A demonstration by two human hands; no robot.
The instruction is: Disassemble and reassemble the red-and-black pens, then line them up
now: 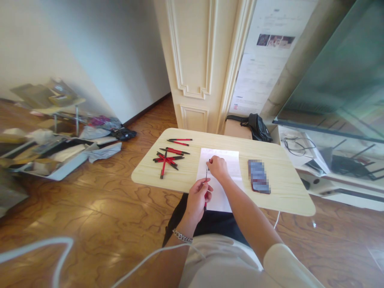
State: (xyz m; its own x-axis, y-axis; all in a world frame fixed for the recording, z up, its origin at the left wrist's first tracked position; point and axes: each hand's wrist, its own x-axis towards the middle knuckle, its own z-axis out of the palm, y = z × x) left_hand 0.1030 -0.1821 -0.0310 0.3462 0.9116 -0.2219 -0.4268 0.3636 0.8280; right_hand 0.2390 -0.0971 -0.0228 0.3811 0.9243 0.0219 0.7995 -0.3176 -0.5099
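Note:
Closed around a red and black pen (205, 206) is my left hand (198, 197), above the near edge of a white sheet of paper (230, 176). A thin dark rod, which looks like a pen refill (207, 173), rises from its fingertips toward my right hand (219, 167). The fingers of my right hand are pinched on a small black pen part (209, 161) at the rod's upper end; its exact shape is mostly hidden. To the left on the table lies a loose pile of red and black pens (168, 159), some crossing each other.
The pale wooden table (282, 172) has rounded corners. A phone (258, 177) lies right of the paper. Behind the table are a black bag (258, 127) and a white cabinet (295, 146) with cables. Boxes and bags (63, 154) crowd the floor at left; a white cable (150, 256) crosses the foreground.

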